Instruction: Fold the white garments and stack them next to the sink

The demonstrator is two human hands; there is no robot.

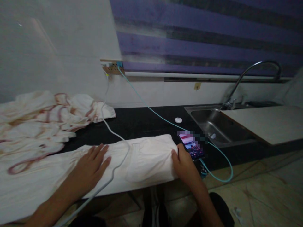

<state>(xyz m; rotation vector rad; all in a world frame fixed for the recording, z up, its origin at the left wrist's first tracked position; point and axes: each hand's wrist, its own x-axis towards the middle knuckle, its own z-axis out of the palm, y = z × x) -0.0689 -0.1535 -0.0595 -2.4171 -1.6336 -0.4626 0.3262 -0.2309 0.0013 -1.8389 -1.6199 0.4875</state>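
A long white garment [151,157], perhaps trousers, lies stretched along the front of the counter, its right part smooth with a pocket-like seam. My left hand [93,162] rests flat on it, fingers extended and slightly apart. At the garment's right end, my right hand [182,157] pinches the edge between thumb and fingers. A white cord [113,132] crosses over the cloth between my hands and runs down to the lower left. Just beyond my right hand is a phone [189,146] with its screen lit, plugged into a teal cable [156,113].
Crumpled white cloth with reddish-brown marks [52,110] is heaped at the left of the black counter [137,121]. A small white disc [178,120] lies behind the phone. To the right are a steel sink [213,124], a curved faucet [241,75] and a pale board [267,119]. Both cords reach a wall socket [113,66].
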